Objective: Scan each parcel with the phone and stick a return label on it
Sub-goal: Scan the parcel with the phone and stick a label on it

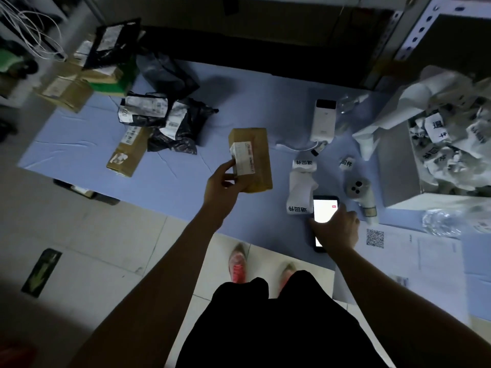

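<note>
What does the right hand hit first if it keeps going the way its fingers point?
The right hand already rests on the lit black smartphone. Straight on, up and slightly left, it would likely meet the white strip of printed return labels; depth is unclear.

Blue table (239,102) with parcels (251,160), phone (325,211)

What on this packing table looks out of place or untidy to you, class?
The white label on the brown box in the left hand is lifting at one edge. The grey box at right overflows with crumpled label backing.
</note>
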Demonstrator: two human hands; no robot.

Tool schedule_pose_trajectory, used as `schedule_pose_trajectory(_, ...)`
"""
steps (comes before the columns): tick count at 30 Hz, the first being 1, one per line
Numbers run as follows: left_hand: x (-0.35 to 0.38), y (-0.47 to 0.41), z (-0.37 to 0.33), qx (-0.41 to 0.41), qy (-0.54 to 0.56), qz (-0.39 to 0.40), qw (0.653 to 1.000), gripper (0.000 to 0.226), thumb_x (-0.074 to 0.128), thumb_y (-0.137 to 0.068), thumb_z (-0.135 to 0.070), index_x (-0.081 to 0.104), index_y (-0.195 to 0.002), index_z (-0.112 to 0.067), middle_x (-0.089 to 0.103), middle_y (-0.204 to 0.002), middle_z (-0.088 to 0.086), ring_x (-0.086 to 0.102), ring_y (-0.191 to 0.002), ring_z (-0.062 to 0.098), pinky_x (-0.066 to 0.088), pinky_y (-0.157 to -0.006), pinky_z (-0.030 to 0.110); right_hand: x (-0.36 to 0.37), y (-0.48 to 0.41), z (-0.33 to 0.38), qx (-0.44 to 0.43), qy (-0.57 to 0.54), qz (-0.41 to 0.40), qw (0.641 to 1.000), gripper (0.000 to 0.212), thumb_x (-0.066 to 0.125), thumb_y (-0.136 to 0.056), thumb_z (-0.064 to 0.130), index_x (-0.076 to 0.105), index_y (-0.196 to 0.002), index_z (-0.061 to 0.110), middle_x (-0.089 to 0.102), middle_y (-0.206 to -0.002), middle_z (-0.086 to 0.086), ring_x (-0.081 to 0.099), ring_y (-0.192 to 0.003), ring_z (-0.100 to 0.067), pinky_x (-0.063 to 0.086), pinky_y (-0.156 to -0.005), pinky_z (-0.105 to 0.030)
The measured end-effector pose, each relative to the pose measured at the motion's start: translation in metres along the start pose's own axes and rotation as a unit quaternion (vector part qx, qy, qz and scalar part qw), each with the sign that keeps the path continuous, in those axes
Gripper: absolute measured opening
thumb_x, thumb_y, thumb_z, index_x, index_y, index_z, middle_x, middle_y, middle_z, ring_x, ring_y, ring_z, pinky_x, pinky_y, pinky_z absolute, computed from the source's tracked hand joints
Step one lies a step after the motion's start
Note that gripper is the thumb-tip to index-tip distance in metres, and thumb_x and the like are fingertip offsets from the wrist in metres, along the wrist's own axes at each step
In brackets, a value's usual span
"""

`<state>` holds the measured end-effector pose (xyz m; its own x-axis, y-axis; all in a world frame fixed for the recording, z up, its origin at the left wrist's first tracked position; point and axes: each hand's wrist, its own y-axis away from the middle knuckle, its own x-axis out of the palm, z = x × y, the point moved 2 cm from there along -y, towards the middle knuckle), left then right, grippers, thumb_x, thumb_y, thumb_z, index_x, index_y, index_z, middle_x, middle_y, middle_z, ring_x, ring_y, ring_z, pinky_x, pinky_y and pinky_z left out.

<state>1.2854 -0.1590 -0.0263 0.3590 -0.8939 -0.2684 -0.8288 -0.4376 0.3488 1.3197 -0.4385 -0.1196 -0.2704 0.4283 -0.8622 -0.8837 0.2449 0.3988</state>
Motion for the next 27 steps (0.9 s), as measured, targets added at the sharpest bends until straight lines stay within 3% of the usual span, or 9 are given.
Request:
schedule_pose_trajectory(2,-0.005,-0.004,-0.009,0.012,0.006,0.005,1.0,0.056,0.072,-0.091,-0.016,0.053,-0.143,-0.027,0.071,-0.111,0.004,0.07,-0.099,0.023,0.06,-0.082,0.032,-0.003,-0.007,0.0,0.013,-0.036,0.006,0.999,0.092,0.084,-0.065,0.059,0.046,-0.13,0.007,0.053,-0.123,-0.021,0.052,-0.118,-0.041,0.049,-0.091,-0.049)
schedule_pose_trajectory(4,-0.01,-0.01,-0.017,0.019,0.014,0.009,1.0,0.056,0.072,-0.091,-0.016,0.053,-0.143,-0.027,0.071,-0.112,0.004,0.07,-0.099,0.023,0.059,-0.074,0.028,-0.01,-0.014,0.001,0.04,-0.104,-0.007,0.994,0.091,0.084,-0.066,0.056,0.047,-0.132,0.004,0.057,-0.125,-0.021,0.055,-0.118,-0.04,0.051,-0.095,-0.051)
schedule_pose_trajectory(8,-0.017,-0.023,-0.028,0.027,0.035,0.014,0.999,0.054,0.07,-0.093,-0.015,0.054,-0.142,-0.028,0.071,-0.114,0.004,0.07,-0.1,0.022,0.047,-0.058,0.011,-0.034,-0.019,0.014,0.128,-0.303,-0.059,0.942,0.077,0.083,-0.068,0.044,0.047,-0.126,0.01,0.061,-0.11,-0.009,0.064,-0.103,-0.033,0.059,-0.075,-0.045)
schedule_pose_trajectory(11,-0.021,-0.034,-0.038,0.047,0.04,0.018,0.998,0.053,0.07,-0.093,-0.017,0.053,-0.142,-0.03,0.07,-0.116,0.002,0.068,-0.102,0.021,0.047,-0.06,0.011,-0.056,-0.018,0.034,0.092,-0.409,-0.071,0.905,0.072,0.084,-0.067,0.037,0.047,-0.126,0.021,0.064,-0.107,-0.002,0.066,-0.099,-0.026,0.048,-0.058,-0.026)
schedule_pose_trajectory(13,-0.022,-0.041,-0.046,0.063,0.051,0.015,0.997,0.053,0.071,-0.092,-0.019,0.054,-0.141,-0.031,0.068,-0.117,0.002,0.067,-0.102,0.02,0.048,-0.066,0.017,-0.07,-0.018,0.049,0.045,-0.425,-0.069,0.901,0.072,0.084,-0.069,0.034,0.046,-0.129,0.023,0.065,-0.112,-0.004,0.066,-0.1,-0.026,0.053,-0.062,-0.029)
schedule_pose_trajectory(16,-0.025,-0.052,-0.061,0.107,0.058,0.007,0.993,0.052,0.072,-0.091,-0.018,0.056,-0.14,-0.029,0.066,-0.114,0.0,0.061,-0.095,0.013,0.054,-0.075,0.024,-0.089,-0.013,0.074,-0.049,-0.375,-0.066,0.924,0.072,0.085,-0.071,0.039,0.048,-0.13,0.024,0.064,-0.112,0.002,0.066,-0.101,-0.021,0.058,-0.08,-0.039)
schedule_pose_trajectory(21,-0.029,-0.069,-0.077,0.154,0.064,0.0,0.986,0.052,0.07,-0.093,-0.013,0.056,-0.141,-0.024,0.061,-0.115,0.002,0.056,-0.089,0.006,0.05,-0.073,0.011,-0.104,0.002,0.114,-0.27,-0.162,-0.005,0.949,0.072,0.087,-0.074,0.039,0.049,-0.133,0.025,0.06,-0.112,0.01,0.056,-0.102,-0.01,0.042,-0.074,-0.013)
schedule_pose_trajectory(24,-0.033,-0.077,-0.079,0.177,0.035,0.001,0.984,0.052,0.068,-0.094,-0.012,0.054,-0.143,-0.019,0.061,-0.117,0.002,0.054,-0.088,0.004,0.047,-0.07,0.008,-0.11,0.008,0.128,-0.315,-0.061,0.023,0.947,0.077,0.086,-0.072,0.043,0.048,-0.137,0.029,0.066,-0.116,0.001,0.061,-0.105,-0.02,0.057,-0.08,-0.034)
schedule_pose_trajectory(27,-0.036,-0.082,-0.074,0.188,0.006,0.009,0.982,0.053,0.067,-0.093,-0.007,0.054,-0.144,-0.014,0.06,-0.116,0.003,0.056,-0.087,-0.003,0.047,-0.068,0.006,-0.113,0.013,0.136,-0.322,0.002,0.005,0.947,0.083,0.084,-0.07,0.05,0.042,-0.14,0.035,0.066,-0.122,-0.003,0.061,-0.108,-0.026,0.058,-0.082,-0.045)
